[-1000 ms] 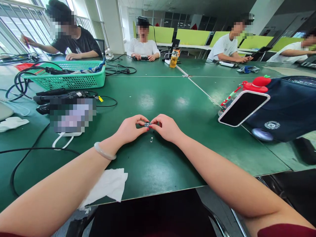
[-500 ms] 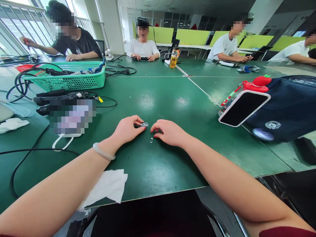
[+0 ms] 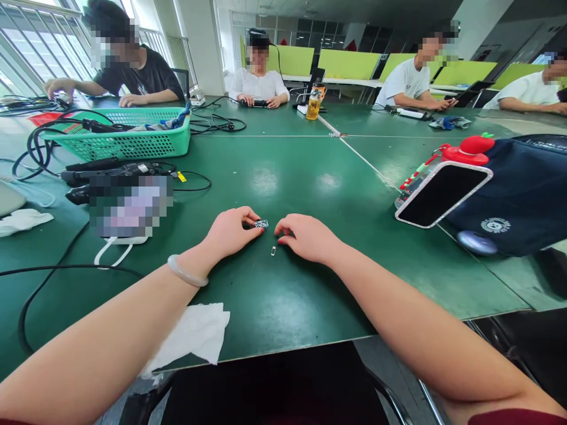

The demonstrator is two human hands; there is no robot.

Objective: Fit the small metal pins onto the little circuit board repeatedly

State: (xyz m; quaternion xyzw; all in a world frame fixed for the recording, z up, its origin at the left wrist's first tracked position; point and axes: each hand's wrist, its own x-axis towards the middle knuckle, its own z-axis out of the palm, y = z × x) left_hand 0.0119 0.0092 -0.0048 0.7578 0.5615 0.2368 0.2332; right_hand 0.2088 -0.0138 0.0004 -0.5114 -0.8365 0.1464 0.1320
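Note:
Between the thumb and fingers of my left hand [image 3: 234, 231] is a small flat piece with a black-and-white pattern [image 3: 261, 224]; its exact kind is too small to make out. My right hand [image 3: 305, 237] hovers just to the right of it, thumb and fingers curved and apart, with nothing visible between them. Below the right fingertips, a tiny white-rimmed rectangular piece [image 3: 273, 251] lies on the green table [image 3: 283, 295]. A pale bangle [image 3: 186, 271] circles my left wrist.
White tissue [image 3: 204, 330] lies by the front edge. To the left are a phone [image 3: 133, 209], black cables and a green basket [image 3: 119, 141]. A propped phone [image 3: 443, 195], a red-lidded bottle [image 3: 472, 150] and a dark blue bag [image 3: 522, 189] stand right. Several people sit around the table.
My hands keep nearly the same pose, the right fingers very slightly farther from the patterned piece. At the far left, a person's raised hand has come down toward the cables.

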